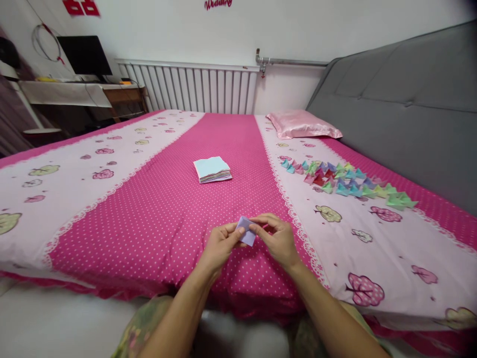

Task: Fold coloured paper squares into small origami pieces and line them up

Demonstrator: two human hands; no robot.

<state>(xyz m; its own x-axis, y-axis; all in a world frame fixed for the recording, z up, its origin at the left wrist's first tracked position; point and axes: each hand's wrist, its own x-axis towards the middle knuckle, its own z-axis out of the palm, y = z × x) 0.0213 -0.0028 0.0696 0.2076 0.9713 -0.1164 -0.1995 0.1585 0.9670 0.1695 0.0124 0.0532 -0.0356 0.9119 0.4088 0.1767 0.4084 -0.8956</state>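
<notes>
A small folded piece of purple paper is held up above the near part of the bed. My left hand pinches its left side, thumb on the front face. From the right, my right hand grips the same paper with thumb and fingers near its upper corner. Both thumbs lie close together on the paper, and the fingers behind it are partly hidden. Farther back on the pink dotted strip lies a stack of square coloured paper, light blue on top.
Several folded paper boats in many colours stand in rows on the right of the bedspread. A pink pillow lies at the back right, beside a grey headboard. Behind are a radiator and a desk with a monitor.
</notes>
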